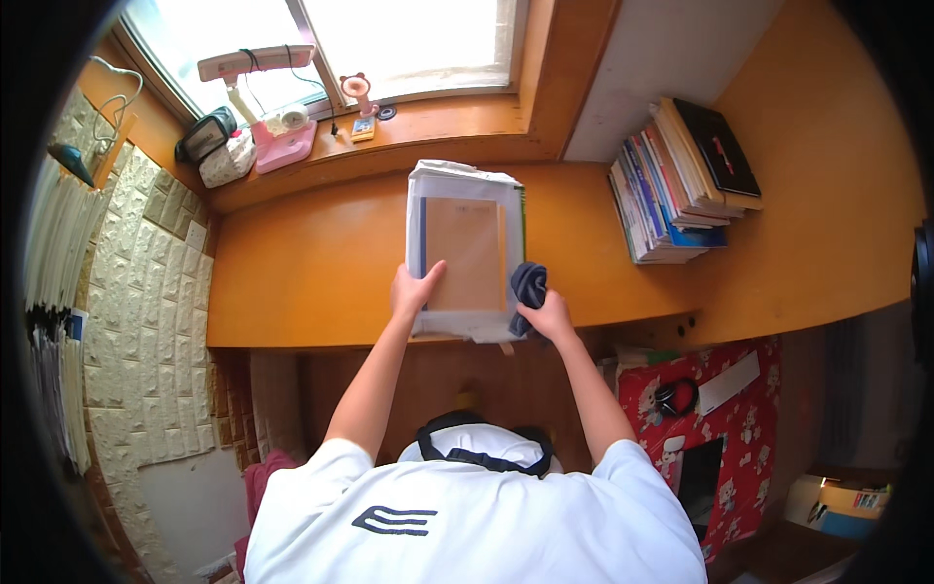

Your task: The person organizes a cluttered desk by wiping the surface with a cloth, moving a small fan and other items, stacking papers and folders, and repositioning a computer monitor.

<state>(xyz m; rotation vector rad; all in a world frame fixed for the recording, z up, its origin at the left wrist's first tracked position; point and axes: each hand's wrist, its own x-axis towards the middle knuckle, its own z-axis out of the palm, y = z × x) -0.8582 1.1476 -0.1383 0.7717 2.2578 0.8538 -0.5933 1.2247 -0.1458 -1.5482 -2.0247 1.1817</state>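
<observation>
Between my two hands, over the front part of the wooden desk, is a stack of books and papers with a brown-covered notebook visible under a clear, whitish sleeve. My left hand grips its left edge, thumb on top and fingers hidden underneath. At the lower right edge my right hand clutches a crumpled dark grey cloth, which lies against the side of the stack. Whether the right fingers also hold the stack is hidden.
A tall pile of books with a black folder on top stands at the desk's right. On the windowsill are a pink desk lamp and small fan. Right of me, a red patterned cloth carries headphones.
</observation>
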